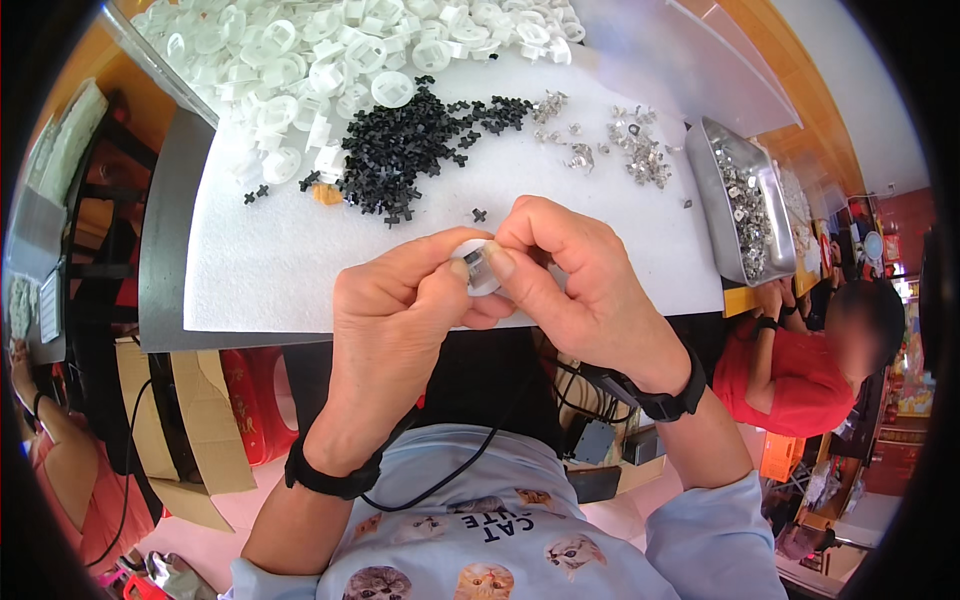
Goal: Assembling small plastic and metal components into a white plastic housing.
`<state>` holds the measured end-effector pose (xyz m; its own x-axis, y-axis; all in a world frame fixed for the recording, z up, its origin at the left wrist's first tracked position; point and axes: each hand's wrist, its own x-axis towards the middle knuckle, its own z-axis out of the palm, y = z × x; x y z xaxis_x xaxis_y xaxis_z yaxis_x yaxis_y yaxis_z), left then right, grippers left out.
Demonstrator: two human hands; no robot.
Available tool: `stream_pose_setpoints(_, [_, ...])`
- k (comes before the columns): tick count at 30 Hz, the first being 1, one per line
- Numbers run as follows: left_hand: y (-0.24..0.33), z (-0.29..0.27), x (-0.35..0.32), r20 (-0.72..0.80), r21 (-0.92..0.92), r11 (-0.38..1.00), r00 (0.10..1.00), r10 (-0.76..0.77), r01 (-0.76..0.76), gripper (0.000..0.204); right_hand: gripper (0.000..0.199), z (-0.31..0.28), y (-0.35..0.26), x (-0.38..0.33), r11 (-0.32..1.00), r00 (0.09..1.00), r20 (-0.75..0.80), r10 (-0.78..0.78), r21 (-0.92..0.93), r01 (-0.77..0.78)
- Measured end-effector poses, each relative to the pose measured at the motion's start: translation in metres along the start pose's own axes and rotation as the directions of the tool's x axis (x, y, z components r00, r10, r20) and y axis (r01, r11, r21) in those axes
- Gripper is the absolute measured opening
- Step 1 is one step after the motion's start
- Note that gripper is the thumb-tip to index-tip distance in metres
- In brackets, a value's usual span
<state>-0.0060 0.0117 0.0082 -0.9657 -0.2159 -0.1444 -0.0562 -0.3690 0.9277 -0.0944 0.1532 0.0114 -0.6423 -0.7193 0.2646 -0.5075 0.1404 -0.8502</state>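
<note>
Two hands, one small disc

Both hands meet at the near edge of the white foam sheet (260, 270), pinched together on a round white plastic disc (484, 283). The left hand (395, 315) grips the disc's left rim between thumb and forefinger; the right hand (580, 290) closes on it from the right and above, its thumb and forefinger pressing a small dark-and-silver metal piece (474, 262) onto the disc's face. The disc lies flat-on to the person, squarely between the two hands, neither one nearer. I cannot tell whether the metal piece is seated.

Farther off on the sheet sit the supplies: a heap of matching white discs (330, 50) at the far left, smooth and ribbed; a scatter of small black cross-shaped pieces (410, 150) in the middle; shiny metal clips (640, 150) to the right. A grey metal tray (700, 185) holding more clips rests at the right edge. Both wrists wear black bands.
</note>
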Motion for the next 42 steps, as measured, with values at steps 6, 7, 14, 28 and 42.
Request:
stream_pose_setpoints(6, [-0.004,-0.001,-0.001,0.016,-0.052,0.998,1.000,0.018,-0.018,0.024,0.018,0.002,0.000,-0.003,0.986,0.995,0.003,0.099,0.135,-0.098])
stream_pose_setpoints(7, [-0.005,-0.001,-0.001,0.003,-0.034,0.999,1.000,0.031,-0.031,0.024,0.017,0.003,0.000,-0.003,0.986,0.996,-0.006,0.092,0.142,-0.091])
stream_pose_setpoints(14, [-0.006,0.001,0.001,0.009,0.063,0.996,0.998,0.059,-0.059,0.025,0.017,0.004,0.004,-0.007,0.978,0.993,-0.047,0.109,0.182,-0.099])
stream_pose_setpoints(28, [-0.005,0.001,-0.001,0.010,0.023,0.999,1.000,0.028,-0.028,0.026,0.016,0.009,0.007,-0.010,0.955,0.991,-0.056,0.120,0.280,-0.099])
stream_pose_setpoints(42, [-0.005,0.002,-0.001,0.068,0.075,0.997,0.998,0.005,-0.010,0.025,0.018,0.004,0.005,-0.012,0.954,0.994,-0.004,0.109,0.280,-0.104])
